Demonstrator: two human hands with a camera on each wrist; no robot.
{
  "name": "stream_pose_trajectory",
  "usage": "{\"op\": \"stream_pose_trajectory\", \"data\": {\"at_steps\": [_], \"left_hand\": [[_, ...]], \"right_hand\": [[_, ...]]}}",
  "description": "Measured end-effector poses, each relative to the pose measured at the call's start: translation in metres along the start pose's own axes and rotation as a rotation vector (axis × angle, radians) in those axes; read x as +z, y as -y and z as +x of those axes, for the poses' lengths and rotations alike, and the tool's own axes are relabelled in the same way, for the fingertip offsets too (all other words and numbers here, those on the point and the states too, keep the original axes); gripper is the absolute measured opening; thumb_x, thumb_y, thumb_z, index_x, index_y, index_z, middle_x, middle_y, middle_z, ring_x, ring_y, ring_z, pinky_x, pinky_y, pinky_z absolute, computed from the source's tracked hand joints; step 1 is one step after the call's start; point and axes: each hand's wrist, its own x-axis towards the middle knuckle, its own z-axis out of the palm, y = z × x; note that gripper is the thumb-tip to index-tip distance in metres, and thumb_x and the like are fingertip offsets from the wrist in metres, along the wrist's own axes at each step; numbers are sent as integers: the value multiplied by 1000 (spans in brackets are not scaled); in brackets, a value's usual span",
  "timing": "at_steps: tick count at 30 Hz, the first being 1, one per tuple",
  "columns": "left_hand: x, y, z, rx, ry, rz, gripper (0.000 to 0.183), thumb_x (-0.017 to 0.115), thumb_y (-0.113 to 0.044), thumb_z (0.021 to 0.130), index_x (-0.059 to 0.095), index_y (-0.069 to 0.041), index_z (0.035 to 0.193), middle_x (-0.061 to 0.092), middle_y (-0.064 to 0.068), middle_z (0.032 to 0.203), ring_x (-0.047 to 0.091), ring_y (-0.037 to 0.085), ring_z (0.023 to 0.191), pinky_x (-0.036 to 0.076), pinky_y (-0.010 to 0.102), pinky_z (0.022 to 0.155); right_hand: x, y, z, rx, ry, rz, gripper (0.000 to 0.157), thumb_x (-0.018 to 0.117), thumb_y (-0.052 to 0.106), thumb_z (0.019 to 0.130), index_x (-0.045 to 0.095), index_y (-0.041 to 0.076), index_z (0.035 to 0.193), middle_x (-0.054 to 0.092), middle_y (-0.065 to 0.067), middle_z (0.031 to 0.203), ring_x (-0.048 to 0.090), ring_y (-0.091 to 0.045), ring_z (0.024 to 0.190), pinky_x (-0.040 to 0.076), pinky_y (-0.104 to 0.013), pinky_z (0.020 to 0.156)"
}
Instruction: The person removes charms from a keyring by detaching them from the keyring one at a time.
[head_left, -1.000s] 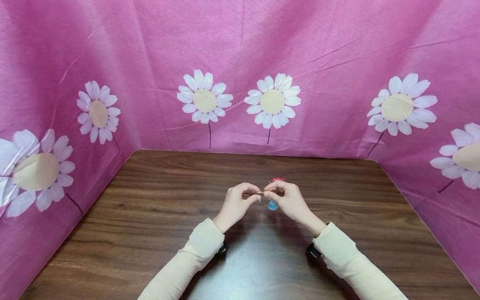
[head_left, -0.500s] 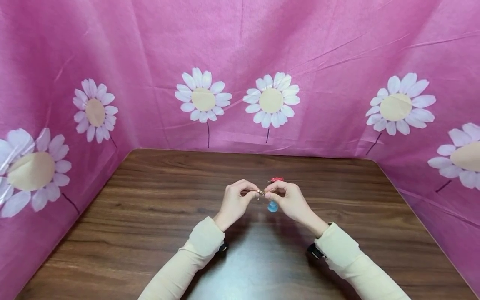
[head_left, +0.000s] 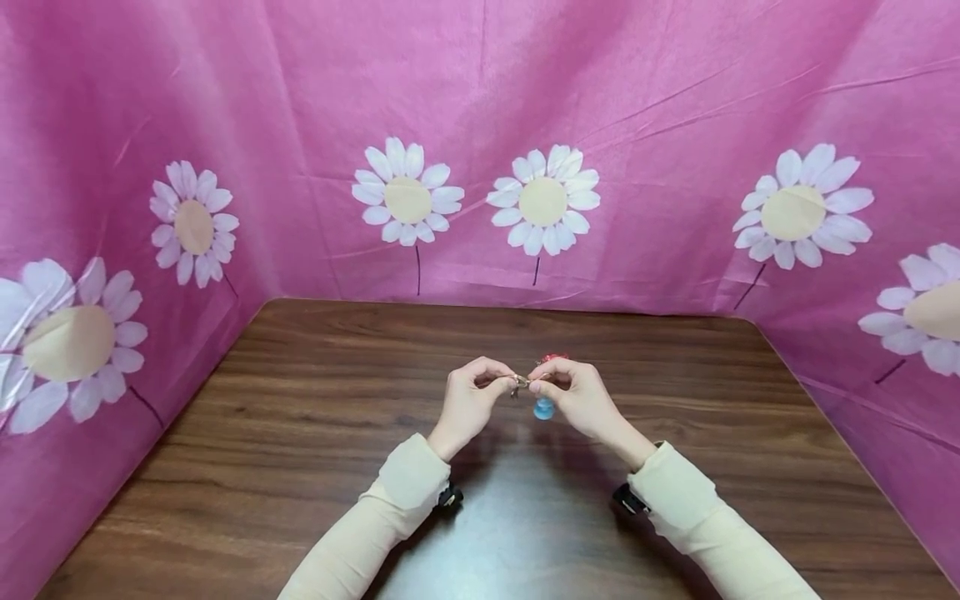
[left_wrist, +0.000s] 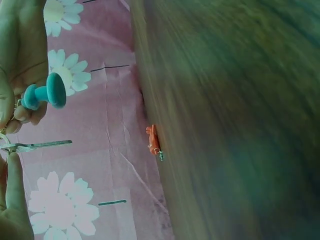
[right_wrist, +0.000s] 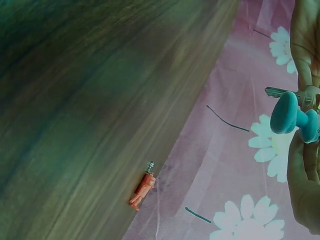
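Out over the table, both hands meet at a small gold-coloured key ring [head_left: 522,381]. My left hand [head_left: 467,400] pinches its left side between thumb and fingertips. A metal key [left_wrist: 45,145] hangs from the ring, also showing in the right wrist view beside a blue charm [right_wrist: 285,112]. My right hand [head_left: 583,402] pinches the ring's right side, with the blue spool-shaped charm [head_left: 543,408] dangling below its fingers. Fingertips partly hide the ring and its joint. Behind the right hand a red figure-shaped keychain [head_left: 556,357] with a short metal chain lies on the table.
The brown wood-grain table [head_left: 337,358] has rounded far corners. Pink cloth [head_left: 480,100] printed with white daisies closes off the back and both sides. A dark strap [head_left: 628,500] shows at the right wrist.
Both hands stay nearly in place, the left rising very slightly. The key below the ring shifts a little between the fingertips. The red keychain has not moved.
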Motion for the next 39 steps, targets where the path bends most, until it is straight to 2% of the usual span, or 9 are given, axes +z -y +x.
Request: {"op": "stream_pose_trajectory", "data": {"at_steps": [2,6,12,18,23,26,29,34,39], "left_hand": [[0,-8,-2,-19,-7,-20,6,65,6,78,63,10,83,64,26,78,59,3,65,53,28,63],[1,-12,-4,-37,-16,-41,7,65,7,78,63,11,84,64,28,80,58,3,65,50,23,63],[3,-5,-2,-84,-43,-50,10,67,4,77,64,10,85,65,27,81,57,2,64,48,22,62],[8,14,1,-179,-88,-172,13,68,3,77,63,11,87,68,11,77,59,3,65,52,22,64],[13,12,-2,-231,-120,-303,7,67,4,78,64,6,83,66,-3,73,61,5,67,53,19,66],[15,9,-3,-245,-122,-353,5,66,5,78,64,4,82,66,-4,72,62,5,68,53,20,67],[16,10,-3,-251,-128,-376,10,66,4,78,62,10,85,66,-4,71,62,5,68,54,21,68],[17,15,-4,-246,-127,-387,22,66,3,79,57,19,92,66,-4,73,62,5,68,54,21,68],[15,23,-5,-235,-95,-288,23,65,1,80,58,15,97,67,0,79,61,3,70,52,18,67]], "right_hand": [[0,0,-1,-10,6,19,10,68,3,79,67,-1,87,67,-15,80,58,-5,65,49,-19,62],[0,1,-1,-26,3,37,8,67,0,79,65,-2,87,67,-17,80,59,-4,67,49,-19,64],[0,4,-2,-34,-8,39,8,66,-2,78,64,-3,86,67,-17,79,60,-2,68,50,-19,65],[1,2,-3,-29,-10,58,7,66,-3,78,64,-2,85,67,-17,77,59,-3,66,48,-18,62],[2,-1,-2,-38,1,96,8,65,-4,78,62,-6,85,65,-19,75,58,-2,65,49,-19,61],[2,-2,-2,-39,12,111,9,65,-4,78,62,-8,86,64,-20,75,57,-2,65,49,-19,61],[1,5,-4,-30,15,106,9,65,-5,78,62,-9,86,63,-21,75,56,-1,64,48,-18,60],[0,5,-4,-7,17,59,9,66,-3,78,63,-6,86,64,-18,75,56,-3,64,48,-19,60],[-1,-4,-3,16,12,1,8,67,0,79,65,-1,87,66,-13,76,58,-5,64,49,-20,60]]}}
